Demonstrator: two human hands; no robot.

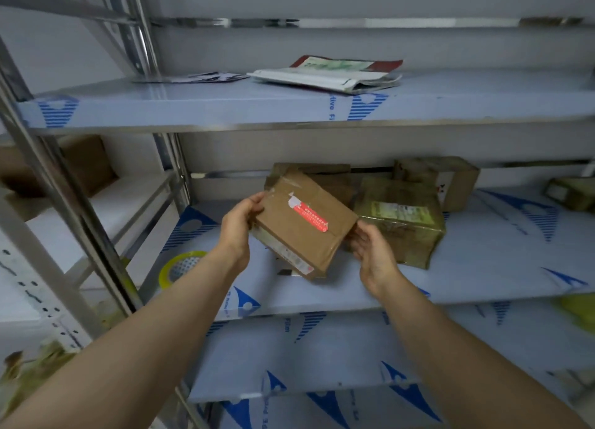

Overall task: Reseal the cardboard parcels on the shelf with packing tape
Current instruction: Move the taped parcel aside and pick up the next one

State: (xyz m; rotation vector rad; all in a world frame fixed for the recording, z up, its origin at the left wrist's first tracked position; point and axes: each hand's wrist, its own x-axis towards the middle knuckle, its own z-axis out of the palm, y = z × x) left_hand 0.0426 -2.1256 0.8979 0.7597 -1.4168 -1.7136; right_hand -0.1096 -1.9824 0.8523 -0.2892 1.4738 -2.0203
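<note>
room: steel racking, each shelf [483, 267] covered in blue-printed protective film; loose papers [328, 74] lie on the level above both hands.
parcel: the brown parcel [302, 232] hangs tilted in the air between the two hands, just over the shelf, with its red label [310, 217] facing up and old clear tape across the top.
left hand: the left hand [236, 229] grips the parcel's upper left edge, fingers curled round it.
right hand: the right hand [370, 251] holds the lower right corner, fingers curled under it.
tape: the tape roll [180, 267] lies on the shelf below and left of the left hand, beside that forearm, untouched.
neighbours: a glossy taped parcel [399, 222] sits just beyond the right hand, with more boxes behind it.
risk: both hands are occupied, so fetching the roll means freeing one. held by a single edge, the tilted parcel could swing, slip and drop, or knock the neighbour.
risk: new tape laid over the wrinkled old strip may not stick flat.
</note>
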